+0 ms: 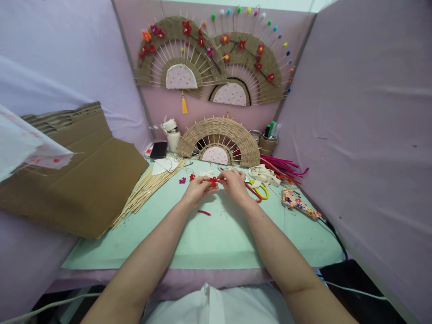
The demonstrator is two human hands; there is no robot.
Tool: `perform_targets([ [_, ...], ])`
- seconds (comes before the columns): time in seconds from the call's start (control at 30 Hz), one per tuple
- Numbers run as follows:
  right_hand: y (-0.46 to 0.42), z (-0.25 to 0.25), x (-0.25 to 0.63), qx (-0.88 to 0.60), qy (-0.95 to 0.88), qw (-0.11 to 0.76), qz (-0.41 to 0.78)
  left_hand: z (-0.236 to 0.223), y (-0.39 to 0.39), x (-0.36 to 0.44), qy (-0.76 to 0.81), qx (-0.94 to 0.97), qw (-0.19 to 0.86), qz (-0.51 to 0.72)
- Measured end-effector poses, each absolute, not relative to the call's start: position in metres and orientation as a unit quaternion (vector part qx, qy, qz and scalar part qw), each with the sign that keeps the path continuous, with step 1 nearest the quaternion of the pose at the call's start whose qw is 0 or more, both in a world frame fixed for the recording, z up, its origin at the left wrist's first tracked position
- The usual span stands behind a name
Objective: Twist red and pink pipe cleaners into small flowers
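Observation:
Over the middle of the table, a small red pipe-cleaner flower is pinched between the fingers of my left hand. My right hand has its thumb and fingers closed at the flower's right edge; whatever lies between those fingertips is too small to make out. A purple flower and another red flower lie just left of my left hand. Below the hands is a short dark pink piece of pipe cleaner. Scissors with yellow and red handles rest beside my right hand.
A twine-covered fan stands behind the hands. Thin sticks and a large cardboard sheet are at left. On the right lie a patterned glue gun with its cord, pink pipe cleaners and white strips.

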State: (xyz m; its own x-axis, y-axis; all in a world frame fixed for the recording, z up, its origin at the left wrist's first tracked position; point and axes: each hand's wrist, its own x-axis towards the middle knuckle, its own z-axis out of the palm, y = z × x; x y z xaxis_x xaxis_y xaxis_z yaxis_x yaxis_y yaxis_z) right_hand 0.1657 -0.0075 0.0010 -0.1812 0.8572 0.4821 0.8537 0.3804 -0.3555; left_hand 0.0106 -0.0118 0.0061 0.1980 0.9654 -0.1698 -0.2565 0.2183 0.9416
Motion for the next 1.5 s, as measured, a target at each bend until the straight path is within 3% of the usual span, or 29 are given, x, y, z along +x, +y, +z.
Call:
perform_targets([
  [0.2,-0.006,0.001,0.167,-0.542,-0.787,0.291,-0.037,0.007,-0.002,-0.001,0.431,0.42,0.672,0.431],
  [0.4,-0.009,0.003,0.168,-0.523,-0.81,0.257,-0.06,0.011,0.003,-0.014,0.494,0.508,0.573,0.412],
  [0.6,-0.013,0.005,0.162,-0.497,-0.831,0.242,-0.056,0.007,0.001,-0.015,0.447,0.53,0.62,0.368],
  [1.07,-0.015,0.001,0.154,-0.567,-0.775,0.272,-0.058,-0.004,0.001,0.01,0.491,0.519,0.466,0.522],
  [1.5,-0.015,0.009,0.16,-0.557,-0.75,0.347,0.085,-0.003,-0.003,0.001,0.405,0.445,0.639,0.48],
])
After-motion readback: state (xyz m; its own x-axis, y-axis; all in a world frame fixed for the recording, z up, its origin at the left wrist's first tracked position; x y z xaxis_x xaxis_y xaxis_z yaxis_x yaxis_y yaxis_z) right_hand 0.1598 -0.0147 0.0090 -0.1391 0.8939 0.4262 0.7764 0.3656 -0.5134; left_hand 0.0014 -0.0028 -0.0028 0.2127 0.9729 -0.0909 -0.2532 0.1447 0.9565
